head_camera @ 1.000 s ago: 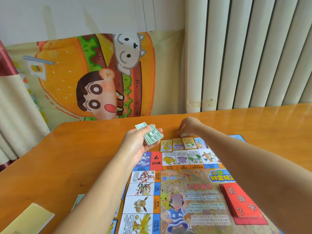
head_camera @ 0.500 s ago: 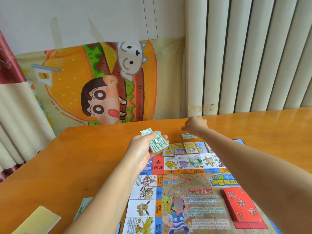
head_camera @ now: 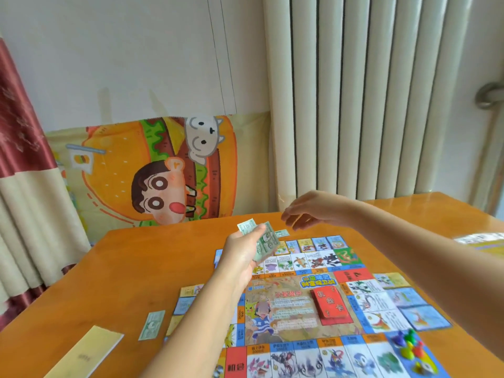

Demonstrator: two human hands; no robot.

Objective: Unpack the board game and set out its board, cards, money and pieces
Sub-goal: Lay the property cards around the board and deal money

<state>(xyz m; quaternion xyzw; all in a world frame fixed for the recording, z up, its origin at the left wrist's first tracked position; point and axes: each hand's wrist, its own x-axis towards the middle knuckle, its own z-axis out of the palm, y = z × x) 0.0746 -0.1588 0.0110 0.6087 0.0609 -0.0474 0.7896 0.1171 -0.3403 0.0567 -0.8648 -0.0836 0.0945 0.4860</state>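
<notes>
Landmark taken: the board (head_camera: 300,350), laid flat on the counter (head_camera: 141,268). Well to the left of the board a pale yellow sheet (head_camera: 84,353) is seen; what it is cannot be told. Just beside the board's left edge one green note (head_camera: 152,325) is laid alone — judged the start of one player's share. Above the board's far left corner a wad of money (head_camera: 268,244) is held in the left hand (head_camera: 242,257), fingers curled under it, thumb on top, one note fanned forward so it can be peeled off. Just beyond the board's far edge a second note (head_camera: 281,233) lies flat. Over that edge the right hand (head_camera: 308,214) hovers, fingers loose and spread, nothing held — judged free for the next note. At the board's centre the red cards (head_camera: 331,306) are stacked; on its near right corner the coloured pieces (head_camera: 409,346) are clustered, kept clear of the dealing, it is judged.
</notes>
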